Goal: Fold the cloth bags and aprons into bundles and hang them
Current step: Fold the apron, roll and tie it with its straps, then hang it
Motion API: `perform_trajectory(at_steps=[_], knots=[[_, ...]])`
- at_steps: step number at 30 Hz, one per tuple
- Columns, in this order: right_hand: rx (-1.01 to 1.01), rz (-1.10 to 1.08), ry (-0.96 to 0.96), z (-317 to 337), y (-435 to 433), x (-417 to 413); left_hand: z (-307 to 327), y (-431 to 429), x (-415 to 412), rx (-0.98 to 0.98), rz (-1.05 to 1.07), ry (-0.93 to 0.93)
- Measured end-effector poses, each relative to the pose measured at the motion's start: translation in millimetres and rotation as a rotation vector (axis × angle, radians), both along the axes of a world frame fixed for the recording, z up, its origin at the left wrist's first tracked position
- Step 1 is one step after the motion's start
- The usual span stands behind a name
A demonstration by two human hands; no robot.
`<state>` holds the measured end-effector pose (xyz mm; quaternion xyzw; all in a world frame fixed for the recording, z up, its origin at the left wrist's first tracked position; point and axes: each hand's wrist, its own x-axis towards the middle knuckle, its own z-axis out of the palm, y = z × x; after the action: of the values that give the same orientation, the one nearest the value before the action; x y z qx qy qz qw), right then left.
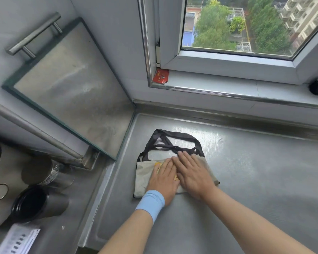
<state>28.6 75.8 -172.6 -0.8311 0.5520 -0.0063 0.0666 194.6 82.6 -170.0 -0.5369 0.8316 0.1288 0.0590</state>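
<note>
I have the beige cloth bag (147,176) lying flat near the steel counter's (255,180) left lip, its black straps (173,142) trailing toward twelve o'clock. My left hand (163,182) and right hand (193,173) press on it side by side, fingers flat and extended, gripping nothing. Bare counter runs open toward three o'clock; the windowsill (228,85) bounds twelve, steel cups (39,202) sit at nine.

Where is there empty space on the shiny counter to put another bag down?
The steel counter is bare to the right of the cloth bag, out toward the window sill, and in front of it near the arms. The left side is crowded: two metal cups and a paper. Both hands, left hand and right hand, press the bag flat.
</note>
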Motion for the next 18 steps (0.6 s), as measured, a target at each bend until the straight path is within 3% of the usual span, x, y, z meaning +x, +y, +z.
perform_trajectory(at_steps=[13, 18], knots=[[0.160, 0.031, 0.054, 2, -4, -28, 1, 0, 81, -0.017, 0.095, -0.145], [0.027, 0.052, 0.061, 23, 2, -15, 26, 5, 57, -0.045, 0.044, -0.170]])
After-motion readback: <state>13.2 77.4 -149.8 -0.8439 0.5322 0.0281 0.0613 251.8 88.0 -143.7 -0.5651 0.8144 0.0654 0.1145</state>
